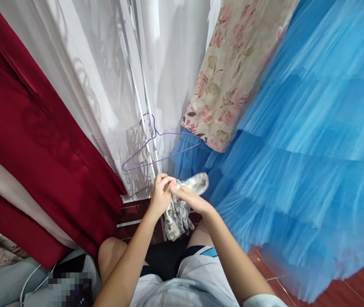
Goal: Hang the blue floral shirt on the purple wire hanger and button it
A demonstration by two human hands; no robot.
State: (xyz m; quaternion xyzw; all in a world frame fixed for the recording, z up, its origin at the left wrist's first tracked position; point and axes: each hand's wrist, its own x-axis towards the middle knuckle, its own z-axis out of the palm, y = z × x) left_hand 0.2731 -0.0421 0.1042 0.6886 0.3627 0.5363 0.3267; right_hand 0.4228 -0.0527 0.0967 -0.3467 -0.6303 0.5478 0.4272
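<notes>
A small, light-coloured garment (176,219) with a grey and greenish print hangs bunched below my two hands, above my lap. My left hand (161,196) is closed, its fingertips pinched at the garment's top edge. Against it, my right hand (188,197) is closed on the same cloth, thumb and fingers meeting near the left fingertips. One end of the garment (199,183) sticks out to the right beyond my right hand. Just beyond my hands, a purple hanger (143,164) with nothing on it hooks onto a white metal rack pole (143,85).
A blue layered tulle gown (313,162) fills the right side, beside a floral cloth (223,85). White curtains (89,64) hang behind the pole, and dark red drapes (41,128) hang at left. A dark device (70,290) with a white cable lies lower left. Red tiles (361,281) cover the floor.
</notes>
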